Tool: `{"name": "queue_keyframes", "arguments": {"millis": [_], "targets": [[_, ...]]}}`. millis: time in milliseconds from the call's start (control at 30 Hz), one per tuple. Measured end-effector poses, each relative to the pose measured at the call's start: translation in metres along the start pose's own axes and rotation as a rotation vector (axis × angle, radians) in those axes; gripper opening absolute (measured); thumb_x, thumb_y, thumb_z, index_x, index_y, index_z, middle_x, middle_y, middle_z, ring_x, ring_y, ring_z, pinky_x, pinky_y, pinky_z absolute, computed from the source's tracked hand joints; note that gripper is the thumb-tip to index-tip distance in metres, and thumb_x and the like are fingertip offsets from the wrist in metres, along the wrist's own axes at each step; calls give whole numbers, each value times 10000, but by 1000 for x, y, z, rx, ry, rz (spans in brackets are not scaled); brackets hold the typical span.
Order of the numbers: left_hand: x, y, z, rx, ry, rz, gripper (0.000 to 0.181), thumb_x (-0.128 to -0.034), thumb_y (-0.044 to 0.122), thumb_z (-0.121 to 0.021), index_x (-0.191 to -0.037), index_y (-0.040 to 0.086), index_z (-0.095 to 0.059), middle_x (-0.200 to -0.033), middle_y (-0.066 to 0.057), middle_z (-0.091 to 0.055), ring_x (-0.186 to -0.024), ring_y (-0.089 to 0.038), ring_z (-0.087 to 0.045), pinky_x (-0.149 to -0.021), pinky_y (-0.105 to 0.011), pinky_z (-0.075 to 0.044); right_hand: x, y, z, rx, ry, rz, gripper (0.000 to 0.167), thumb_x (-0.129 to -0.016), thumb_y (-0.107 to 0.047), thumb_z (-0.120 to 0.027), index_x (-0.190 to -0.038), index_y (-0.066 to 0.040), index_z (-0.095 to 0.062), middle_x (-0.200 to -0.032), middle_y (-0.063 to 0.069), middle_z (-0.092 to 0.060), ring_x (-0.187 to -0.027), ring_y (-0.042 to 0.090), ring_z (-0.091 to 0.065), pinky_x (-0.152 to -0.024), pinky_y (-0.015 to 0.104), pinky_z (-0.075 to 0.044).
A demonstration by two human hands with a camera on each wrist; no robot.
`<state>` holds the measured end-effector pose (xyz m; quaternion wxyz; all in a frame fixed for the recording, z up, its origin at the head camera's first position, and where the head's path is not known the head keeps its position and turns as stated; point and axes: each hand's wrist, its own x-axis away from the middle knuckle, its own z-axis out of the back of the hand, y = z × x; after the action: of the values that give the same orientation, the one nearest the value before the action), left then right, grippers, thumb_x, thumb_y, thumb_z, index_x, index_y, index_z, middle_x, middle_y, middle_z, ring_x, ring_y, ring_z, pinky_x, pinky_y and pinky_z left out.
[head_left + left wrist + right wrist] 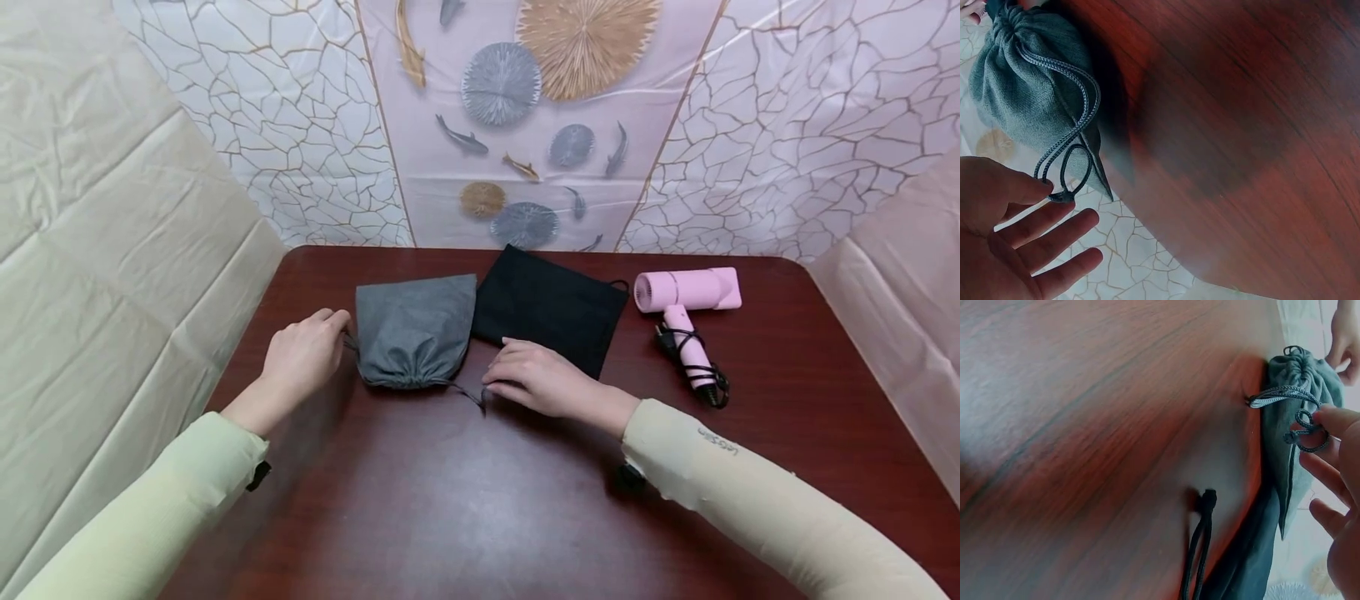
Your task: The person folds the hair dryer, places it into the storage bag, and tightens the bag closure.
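A grey drawstring pouch lies on the table with its gathered mouth toward me. My left hand is at the pouch's left side. In the left wrist view, its thumb and forefinger pinch the knotted end of a grey cord, while the other fingers spread loosely. On the pouch's right, my right hand pinches the looped end of the opposite cord between thumb and forefinger. The mouth looks cinched into tight folds. What the pouch contains is hidden.
A black drawstring pouch lies flat behind my right hand, its black cord trailing on the table. At the right sits a pink hair dryer, its black power cord wound round the handle. Fabric-covered walls enclose the dark red table.
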<state>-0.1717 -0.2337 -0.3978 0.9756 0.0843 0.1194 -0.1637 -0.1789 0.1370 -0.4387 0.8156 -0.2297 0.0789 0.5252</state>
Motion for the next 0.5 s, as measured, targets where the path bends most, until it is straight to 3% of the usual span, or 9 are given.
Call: {"name": "queue_keyframes", "arguments": {"millis": [100,233,333,500], "targets": [[-4,1,1,5,1,0,162,-949,-16,-568,-985,81,-693,-901,-112,-688,-636,-435,-648,-494,-563,-517,-1,1,-1,27,6,8,193,-989,-139,-773,-1150,-43,-818,-1084,61,-796,-1109,243,-714,-1186,543,-442],[-9,5,3,13,-32,1,247,-970,22,-592,-1170,43,-736,-1120,-168,-754,-763,-453,-706,-566,-585,-558,4,3,5,31,-5,-21,282,-986,-190,-781,-1225,-40,-799,-1141,76,-794,-1166,273,-700,-1191,560,-431],[-11,10,5,19,-55,3,328,-1000,83,-617,-1308,32,-719,-1297,-199,-724,-854,-446,-735,-610,-579,-582,12,5,11,30,-15,-46,324,-975,-190,-792,-1259,-36,-781,-1170,86,-787,-1193,299,-685,-1179,594,-430],[-18,22,9,37,-49,-34,406,-1026,215,-676,-1392,41,-687,-1400,-223,-671,-930,-430,-754,-652,-566,-601,28,12,25,39,-13,-93,356,-963,-182,-801,-1281,-26,-764,-1199,106,-777,-1207,334,-680,-1174,631,-417]]}}
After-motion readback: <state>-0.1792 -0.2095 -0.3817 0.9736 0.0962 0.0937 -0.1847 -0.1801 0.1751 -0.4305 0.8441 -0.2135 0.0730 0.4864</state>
